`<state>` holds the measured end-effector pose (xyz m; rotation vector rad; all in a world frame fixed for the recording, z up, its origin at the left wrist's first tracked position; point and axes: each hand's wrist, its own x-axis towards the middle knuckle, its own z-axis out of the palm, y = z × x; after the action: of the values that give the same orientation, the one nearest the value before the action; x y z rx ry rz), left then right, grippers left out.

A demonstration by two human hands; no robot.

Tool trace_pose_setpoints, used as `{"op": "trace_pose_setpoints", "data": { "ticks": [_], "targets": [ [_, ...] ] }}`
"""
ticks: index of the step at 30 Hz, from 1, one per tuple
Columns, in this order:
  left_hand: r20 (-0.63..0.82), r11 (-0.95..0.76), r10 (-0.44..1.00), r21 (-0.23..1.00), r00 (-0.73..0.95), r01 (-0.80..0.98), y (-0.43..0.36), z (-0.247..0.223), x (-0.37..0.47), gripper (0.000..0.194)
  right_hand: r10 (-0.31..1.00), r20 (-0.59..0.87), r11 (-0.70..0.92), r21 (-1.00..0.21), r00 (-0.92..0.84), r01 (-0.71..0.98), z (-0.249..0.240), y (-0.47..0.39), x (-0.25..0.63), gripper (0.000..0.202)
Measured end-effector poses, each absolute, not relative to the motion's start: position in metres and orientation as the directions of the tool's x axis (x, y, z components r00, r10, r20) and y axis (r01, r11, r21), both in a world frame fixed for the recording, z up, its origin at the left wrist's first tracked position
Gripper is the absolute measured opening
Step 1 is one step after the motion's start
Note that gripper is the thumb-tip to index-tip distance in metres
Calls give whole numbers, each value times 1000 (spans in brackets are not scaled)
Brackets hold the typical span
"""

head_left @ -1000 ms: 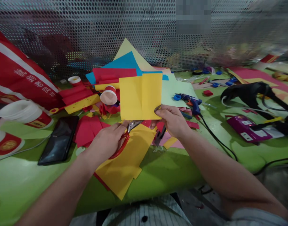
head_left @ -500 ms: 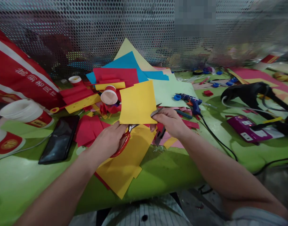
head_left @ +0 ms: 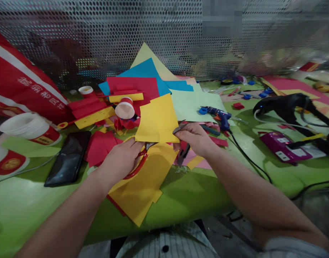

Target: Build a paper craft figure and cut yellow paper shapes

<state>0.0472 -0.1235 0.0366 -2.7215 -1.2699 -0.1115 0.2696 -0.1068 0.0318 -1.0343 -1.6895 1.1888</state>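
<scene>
A sheet of yellow paper [head_left: 157, 118] is stretched between my two hands, its lower edge facing me. My left hand [head_left: 124, 154] is closed on its lower left corner; the fingertips are hidden behind the sheet. Red-handled scissors [head_left: 137, 168] are at the left palm, blades pointing right under the paper's edge; whether the hand grips them too I cannot tell. At the lower right corner my right hand [head_left: 195, 138] pinches the sheet. By its thumb shows a dark pointed piece [head_left: 180, 127] whose kind I cannot make out. Below lie more yellow sheets [head_left: 145, 190].
Coloured paper [head_left: 186, 104] and red scraps [head_left: 101, 147] spread around the hands. On the left are a black phone [head_left: 69, 157], paper cups [head_left: 30, 129] and a red bag [head_left: 22, 75]. A blue glue gun [head_left: 220, 116] and purple power strip [head_left: 285, 147] sit right.
The upper part of the yellow sheet has tilted and its lower edge has bowed. My left hand has shifted slightly left with the scissors turning a little; my right hand stays almost in place.
</scene>
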Motion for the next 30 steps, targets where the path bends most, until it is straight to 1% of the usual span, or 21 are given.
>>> {"op": "trace_pose_setpoints", "data": {
  "ticks": [9,15,18,20,22,24,27,30],
  "targets": [
    [145,-666,729,-76,669,742,-123,37,44,30,932,124,196,-963,-341,186,34,-107,271,35],
    [66,-639,766,-31,639,769,-123,36,43,32,935,70,149,-967,-347,207,37,-107,272,32],
    [15,-599,800,-21,599,801,-122,38,44,42,943,31,112,-968,-332,227,40,-109,271,31],
    [-46,-553,833,-18,552,833,-120,40,44,49,943,1,83,-969,-332,233,42,-109,269,29],
    [-118,-512,854,-10,507,859,-119,41,44,48,946,-41,30,-977,-322,211,42,-109,267,27],
    [-178,-471,869,-5,462,882,-118,42,43,46,959,-77,-30,-984,-272,173,41,-107,265,22],
    [-239,-404,890,-18,388,915,-117,44,41,43,982,-70,-52,-993,-177,103,34,-103,264,16],
    [-260,-383,890,19,374,924,-118,48,40,35,986,-57,-59,-998,-159,-7,28,-100,265,17]
  ]
}}
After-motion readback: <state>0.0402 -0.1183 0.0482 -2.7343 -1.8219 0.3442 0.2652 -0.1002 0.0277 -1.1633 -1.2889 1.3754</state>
